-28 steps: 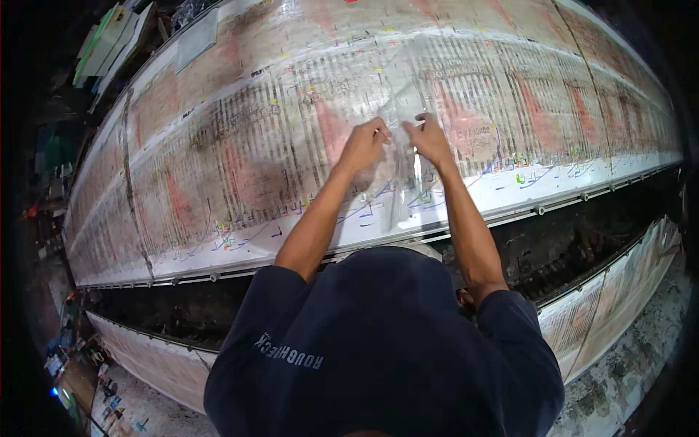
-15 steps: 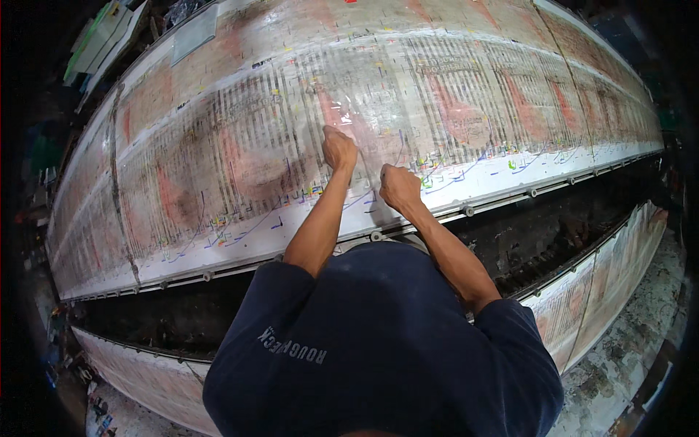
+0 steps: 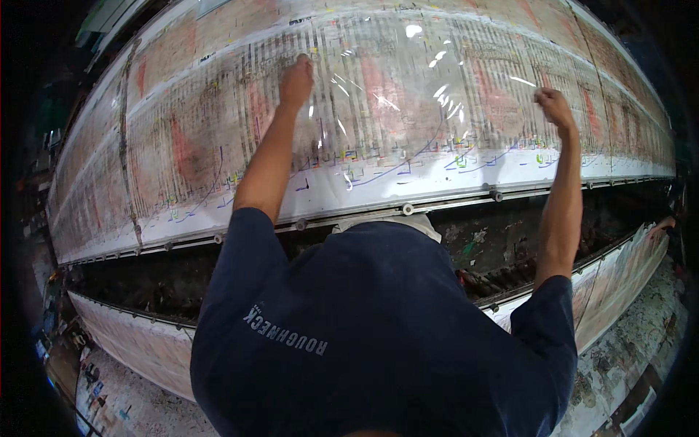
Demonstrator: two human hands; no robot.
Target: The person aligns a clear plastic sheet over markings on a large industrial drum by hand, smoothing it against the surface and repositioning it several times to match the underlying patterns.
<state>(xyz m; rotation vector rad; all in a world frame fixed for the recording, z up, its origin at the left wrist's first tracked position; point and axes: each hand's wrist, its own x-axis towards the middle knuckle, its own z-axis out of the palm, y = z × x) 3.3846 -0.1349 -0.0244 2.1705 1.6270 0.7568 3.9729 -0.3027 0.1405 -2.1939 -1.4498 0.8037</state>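
A clear plastic sheet (image 3: 389,102) with bright glints spans the space between my hands, over a long pale table (image 3: 349,178). Its outer edges are hard to make out. My left hand (image 3: 296,81) is closed on the sheet, arm stretched forward. To the right, my closed right hand (image 3: 557,109) grips the sheet's other side. Dark stripes, reddish stains and small coloured marks cover the tabletop beneath, with a white band along its near side. Whether the sheet touches the tabletop cannot be told.
A metal rail with round knobs (image 3: 408,209) runs along the table's near edge, close to my body. Past it lies a dark gap (image 3: 502,240), then a second stained table (image 3: 131,339). A pale panel (image 3: 211,6) shows at the far left. Mottled floor (image 3: 619,357) lies lower right.
My hands have moved from close together to wide apart, the left one forward and left, the right one forward and right. The clear sheet now shows spread between them.
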